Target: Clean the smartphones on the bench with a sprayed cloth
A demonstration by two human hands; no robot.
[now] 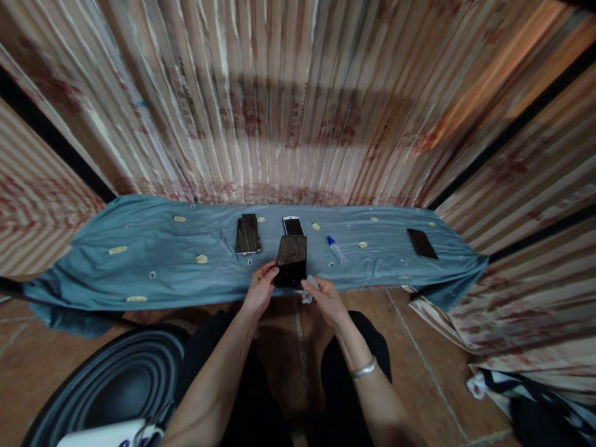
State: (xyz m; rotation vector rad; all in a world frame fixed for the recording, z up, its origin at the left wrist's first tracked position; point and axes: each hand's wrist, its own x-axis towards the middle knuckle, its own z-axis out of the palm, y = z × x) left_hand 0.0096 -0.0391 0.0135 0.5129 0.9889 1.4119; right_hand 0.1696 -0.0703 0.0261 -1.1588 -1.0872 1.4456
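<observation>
A black tablet-like device (292,262) with a glossy face is held up over the front edge of the cloth-covered bench. My left hand (263,284) grips its lower left corner, thumb on the face. At the lower right corner my right hand (325,298) is closed on a crumpled pale grey cloth (310,288), pressed near the device's edge. Behind the device lies a white-framed phone (293,225), partly covered by it. A clear bottle with a blue cap (337,251) lies to the right.
Stacked dark phones (247,234) lie on the left of the blue bench cloth (153,261). Another dark phone (421,243) rests at the far right. Striped curtains (288,112) hang behind, between black poles (521,124). A round black ribbed object (116,385) stands at lower left.
</observation>
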